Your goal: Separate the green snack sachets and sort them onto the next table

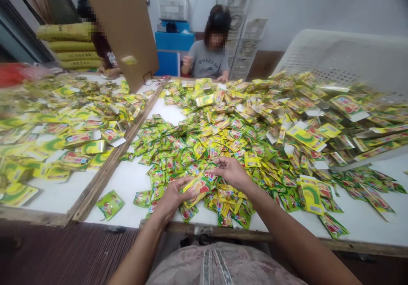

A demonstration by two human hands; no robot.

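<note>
Near the front edge of the white table, my left hand (175,196) grips a yellow box (195,188) with a red and green print by its left side. My right hand (230,172) is at the box's upper right end, fingers pinched on a small green packet (211,169) that partly overlaps the box end. How far the packet is inside the box cannot be made out. Around and beneath both hands lies a heap of green and yellow packets (172,149). A single green packet (110,204) lies apart at the left.
Many yellow boxes (306,136) are piled at the right, before a white perforated basket (338,55). A wooden strip (117,153) divides the table; more boxes (76,157) lie left of it. A cardboard panel (124,30) stands behind. Two people sit at the far side.
</note>
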